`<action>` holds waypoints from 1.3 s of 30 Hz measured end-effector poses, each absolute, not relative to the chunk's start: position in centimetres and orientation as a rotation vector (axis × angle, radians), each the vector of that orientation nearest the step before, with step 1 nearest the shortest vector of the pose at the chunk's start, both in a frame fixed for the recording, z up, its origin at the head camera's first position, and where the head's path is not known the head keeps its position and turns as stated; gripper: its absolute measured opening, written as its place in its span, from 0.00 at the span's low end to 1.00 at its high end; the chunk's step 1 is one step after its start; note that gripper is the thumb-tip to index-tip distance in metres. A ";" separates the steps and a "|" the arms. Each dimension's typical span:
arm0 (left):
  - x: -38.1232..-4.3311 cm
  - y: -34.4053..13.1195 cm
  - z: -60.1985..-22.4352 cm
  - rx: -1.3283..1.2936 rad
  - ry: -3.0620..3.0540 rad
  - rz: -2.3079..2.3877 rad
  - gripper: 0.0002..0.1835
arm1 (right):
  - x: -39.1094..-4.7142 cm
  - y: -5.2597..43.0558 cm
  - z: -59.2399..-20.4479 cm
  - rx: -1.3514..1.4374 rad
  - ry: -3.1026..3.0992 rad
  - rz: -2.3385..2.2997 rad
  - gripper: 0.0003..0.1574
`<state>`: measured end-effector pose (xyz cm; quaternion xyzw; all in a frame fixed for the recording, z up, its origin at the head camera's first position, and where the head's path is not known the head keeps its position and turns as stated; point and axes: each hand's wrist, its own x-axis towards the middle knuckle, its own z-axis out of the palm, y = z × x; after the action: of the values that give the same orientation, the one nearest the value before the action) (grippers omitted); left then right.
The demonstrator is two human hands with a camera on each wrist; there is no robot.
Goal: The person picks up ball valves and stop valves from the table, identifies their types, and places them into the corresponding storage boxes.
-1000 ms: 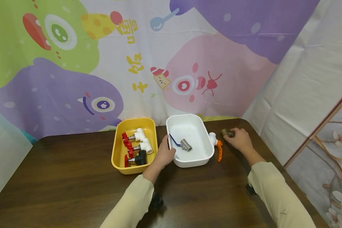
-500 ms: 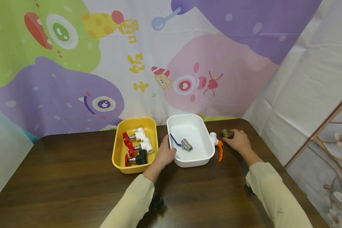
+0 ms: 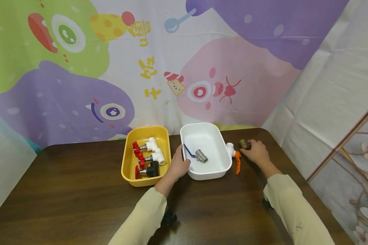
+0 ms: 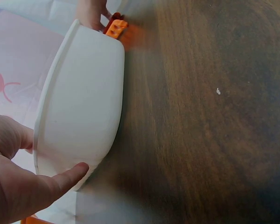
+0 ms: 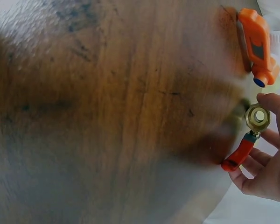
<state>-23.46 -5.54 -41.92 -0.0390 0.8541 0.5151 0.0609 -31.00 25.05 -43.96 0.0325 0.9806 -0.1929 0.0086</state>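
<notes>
My left hand (image 3: 179, 165) grips the left rim of a white plastic basin (image 3: 207, 176); in the left wrist view the thumb (image 4: 65, 181) lies along its outer wall. Inside the basin lies a silver ball valve (image 3: 201, 156) with a blue lever. To the right of the basin, my right hand (image 3: 257, 153) holds a brass ball valve (image 5: 257, 117) with a red handle (image 5: 238, 156), the fingers around it. Whether that valve touches the table cannot be told. Between basin and right hand lies a white plastic valve (image 3: 230, 149) with an orange handle (image 3: 237, 162).
Left of the white basin stands a yellow basin (image 3: 126, 177). It contains two white valves (image 3: 157, 157) and a black valve (image 3: 152, 169), all with red handles. Behind the brown table (image 3: 79, 197) hangs a cartoon-printed cloth (image 3: 159, 112), and pale cloth covers the right side.
The right hand has shifted slightly left, and the brass valve has turned a little in its hold. The left hand stays on the basin rim. The head view has moved slightly.
</notes>
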 end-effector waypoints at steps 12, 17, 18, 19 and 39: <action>-23.5 -5.6 -41.9 -0.130 2.574 1.564 0.35 | -31.2 24.9 -44.3 0.093 3.069 -0.574 0.37; -23.5 -5.6 -42.0 -0.125 2.580 1.561 0.35 | -31.3 24.9 -44.3 0.078 3.071 -0.558 0.36; -23.5 -5.6 -42.0 -0.125 2.582 1.559 0.35 | -31.3 24.9 -44.3 0.074 3.073 -0.557 0.36; -23.5 -5.6 -42.0 -0.125 2.585 1.558 0.35 | -31.3 24.9 -44.3 0.072 3.074 -0.558 0.36; -23.5 -5.7 -42.1 -0.060 2.590 1.603 0.36 | -31.1 25.4 -44.4 0.083 3.051 -0.640 0.35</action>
<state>-23.53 -5.70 -42.13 -0.0197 0.8491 0.5257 0.0475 -31.09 25.43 -44.37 0.0265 0.9783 -0.2051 0.0116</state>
